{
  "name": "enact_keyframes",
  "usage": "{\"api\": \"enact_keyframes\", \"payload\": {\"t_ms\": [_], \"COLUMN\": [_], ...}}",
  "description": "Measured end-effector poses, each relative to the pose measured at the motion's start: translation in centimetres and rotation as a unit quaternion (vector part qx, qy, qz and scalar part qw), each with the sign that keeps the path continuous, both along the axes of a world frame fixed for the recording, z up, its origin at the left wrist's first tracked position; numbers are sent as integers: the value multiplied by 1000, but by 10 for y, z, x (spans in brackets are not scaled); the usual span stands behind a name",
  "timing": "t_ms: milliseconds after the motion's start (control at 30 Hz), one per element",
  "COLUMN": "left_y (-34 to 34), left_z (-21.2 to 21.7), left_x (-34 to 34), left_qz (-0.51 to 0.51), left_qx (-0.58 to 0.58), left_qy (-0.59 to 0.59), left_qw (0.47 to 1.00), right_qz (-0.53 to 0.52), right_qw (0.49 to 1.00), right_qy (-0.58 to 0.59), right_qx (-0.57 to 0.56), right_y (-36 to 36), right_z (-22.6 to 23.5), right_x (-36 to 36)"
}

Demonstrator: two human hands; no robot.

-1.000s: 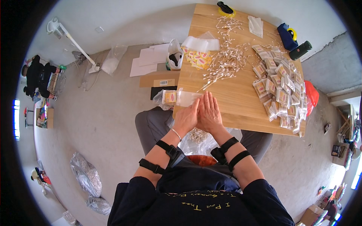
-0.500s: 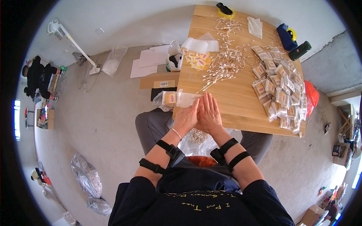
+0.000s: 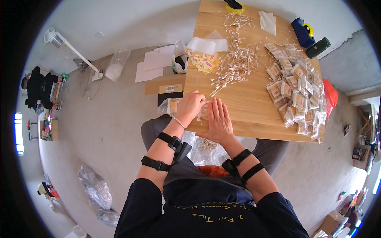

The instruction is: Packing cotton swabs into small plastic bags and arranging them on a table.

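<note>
My left hand [image 3: 191,106] is closed in a pinch at the table's near left edge. What its fingertips grip is too small to make out; a cotton swab's stick shows right beside them. Flat on the table lies my right hand [image 3: 219,123], fingers stretched out, its edge against a row of cotton swabs [image 3: 203,114] between the hands. A filled clear packet of swabs with a yellow label [image 3: 174,105] lies left of my left hand, partly hidden by it. Ahead spreads a loose heap of cotton swabs [image 3: 240,63].
Many filled swab packets [image 3: 295,85] are piled on the table's right side. Yellow label cards [image 3: 204,62] and clear bags [image 3: 207,45] lie at left. A blue tape dispenser [image 3: 303,35] and dark green cylinder [image 3: 318,48] stand far right. An open plastic bag of swabs [image 3: 207,144] rests below the table edge.
My hands have come apart from being pressed together. The left hand has moved up and left and closed into a pinch; the right stays flat, slightly lower, with a swab row now showing beside it.
</note>
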State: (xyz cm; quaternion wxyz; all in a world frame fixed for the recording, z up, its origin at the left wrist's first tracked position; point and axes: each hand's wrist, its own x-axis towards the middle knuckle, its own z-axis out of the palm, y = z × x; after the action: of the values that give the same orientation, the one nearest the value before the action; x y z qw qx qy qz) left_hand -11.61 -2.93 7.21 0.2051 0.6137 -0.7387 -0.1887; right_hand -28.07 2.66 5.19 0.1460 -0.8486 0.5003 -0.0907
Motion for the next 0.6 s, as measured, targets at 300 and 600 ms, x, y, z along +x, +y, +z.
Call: {"api": "enact_keyframes", "payload": {"t_ms": [300, 600], "left_y": [-23, 37], "left_z": [-5, -14], "left_x": [1, -14], "left_qz": [-83, 72], "left_qx": [43, -120], "left_qy": [-24, 136], "left_qw": [995, 981], "right_qz": [-1, -14], "right_qw": [1000, 1000], "right_qy": [1, -20], "right_qx": [14, -3], "right_y": [0, 1], "right_z": [-2, -11], "right_x": [1, 0]}}
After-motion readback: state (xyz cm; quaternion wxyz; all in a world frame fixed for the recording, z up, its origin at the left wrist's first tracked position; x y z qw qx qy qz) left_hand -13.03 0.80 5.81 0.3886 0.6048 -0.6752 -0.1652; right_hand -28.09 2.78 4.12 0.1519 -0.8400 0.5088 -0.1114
